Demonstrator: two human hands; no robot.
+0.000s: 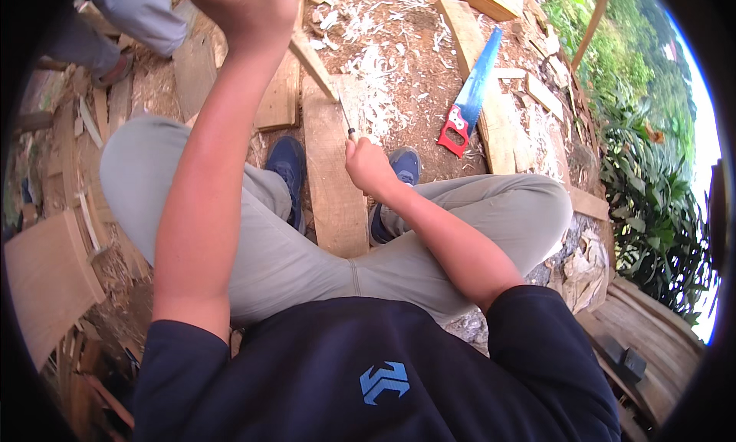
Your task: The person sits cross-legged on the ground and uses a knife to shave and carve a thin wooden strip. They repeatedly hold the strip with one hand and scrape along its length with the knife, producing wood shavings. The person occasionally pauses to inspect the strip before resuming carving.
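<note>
At twelve o'clock I saw the right hand [370,167] grip one slim tool [352,133]; at eleven was the left hand [249,11], fingers I couldn't tell; one handsaw [474,89] lay at one.

Brown ground [429,131] strewn with pale shavings [383,74], leafy green plants [652,204], bright sky [707,143]

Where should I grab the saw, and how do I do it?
Take the saw by its red handle, coming from the near side. The handle lies at the near end and the blue blade points away, so reaching that way avoids crossing it. Its loop shape should suit a wrapped grip. The blade's right edge seems toothed, so keep off it.
</note>
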